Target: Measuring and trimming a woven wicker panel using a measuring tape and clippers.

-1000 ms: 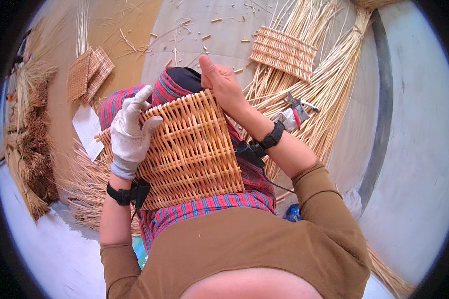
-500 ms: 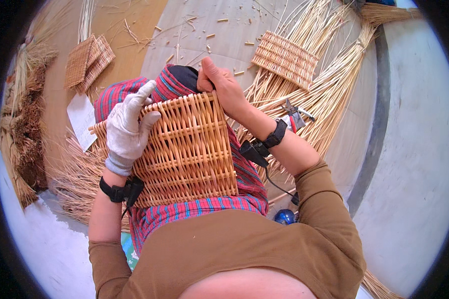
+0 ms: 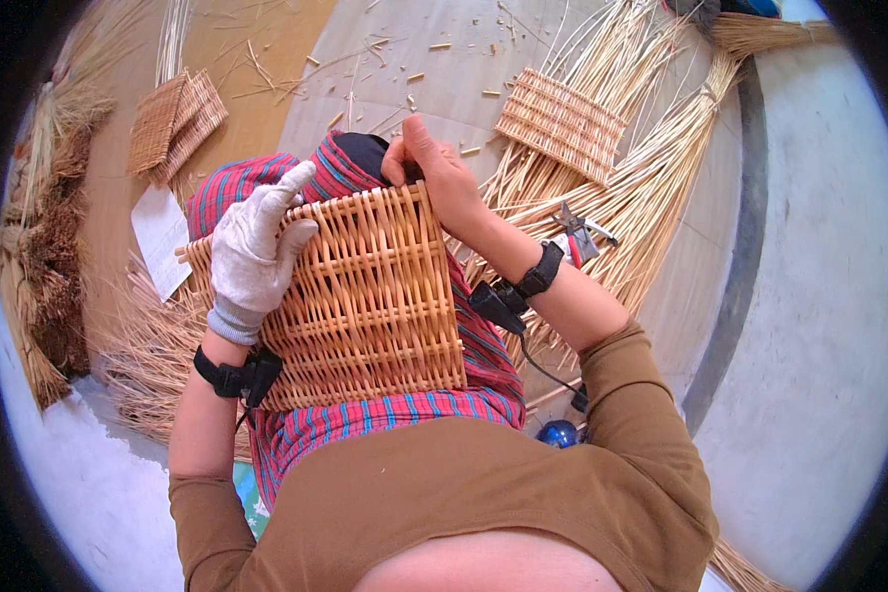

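Observation:
A woven wicker panel point(image 3: 360, 296) rests upright at a tilt on my lap, over red-and-blue striped cloth point(image 3: 488, 335). My left hand point(image 3: 257, 247), in a white knit glove, grips the panel's upper left part, thumb and fingers curled over its top edge. My bare right hand point(image 3: 434, 178) is closed at the panel's top right corner, thumb raised and forefinger bent over the edge; the other fingertips are hidden. Cutters point(image 3: 582, 237) with red and white on them lie on loose rods just right of my right wrist.
Two stacked wicker panels point(image 3: 173, 128) lie at upper left by a white sheet point(image 3: 158, 237). Another panel point(image 3: 557, 123) lies on long rod bundles point(image 3: 681, 187) at upper right. Brushy bundles point(image 3: 44, 276) line the left side. A blue round object point(image 3: 557, 434) sits low right; cut bits litter the floor.
Both hands and the panel have shifted slightly left in the picture, along with most surroundings. My right forefinger has moved slightly at the corner; the grip otherwise looks the same.

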`<act>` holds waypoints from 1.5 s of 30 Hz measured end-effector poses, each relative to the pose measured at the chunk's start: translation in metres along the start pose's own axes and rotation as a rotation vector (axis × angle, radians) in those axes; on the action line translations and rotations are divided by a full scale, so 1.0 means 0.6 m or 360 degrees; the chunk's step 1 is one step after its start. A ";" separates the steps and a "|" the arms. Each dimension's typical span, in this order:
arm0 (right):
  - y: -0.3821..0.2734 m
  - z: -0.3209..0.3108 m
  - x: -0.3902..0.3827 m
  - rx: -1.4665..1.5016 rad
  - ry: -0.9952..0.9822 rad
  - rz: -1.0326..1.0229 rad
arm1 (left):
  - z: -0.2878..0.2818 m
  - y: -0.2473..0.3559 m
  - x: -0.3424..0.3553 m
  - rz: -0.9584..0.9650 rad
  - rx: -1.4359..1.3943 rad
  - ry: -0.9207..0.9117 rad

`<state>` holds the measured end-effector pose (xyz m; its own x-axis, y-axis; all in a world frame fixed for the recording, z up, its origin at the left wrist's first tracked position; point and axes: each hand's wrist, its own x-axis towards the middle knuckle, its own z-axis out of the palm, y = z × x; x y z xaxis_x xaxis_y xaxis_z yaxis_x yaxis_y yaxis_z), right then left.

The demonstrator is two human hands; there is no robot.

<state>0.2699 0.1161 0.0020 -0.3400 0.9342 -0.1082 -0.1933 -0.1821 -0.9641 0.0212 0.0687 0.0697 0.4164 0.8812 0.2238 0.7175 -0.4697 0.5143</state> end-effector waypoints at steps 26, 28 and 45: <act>0.005 0.089 -0.251 -0.1960 0.0408 -0.0174 | 0.074 0.090 0.053 0.0587 0.0514 -0.0366; 0.004 0.077 -0.236 -0.1979 0.0332 -0.0217 | 0.074 0.088 0.054 0.0598 0.0510 -0.0312; -0.004 0.062 -0.226 -0.1457 0.0247 -0.0536 | 0.036 0.095 -0.016 0.0644 0.0504 0.0016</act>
<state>0.2820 -0.0215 0.0282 -0.2606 0.9354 0.2391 0.5510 0.3474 -0.7587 0.0705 0.0324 0.0789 0.6917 0.6250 0.3618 0.6344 -0.7653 0.1093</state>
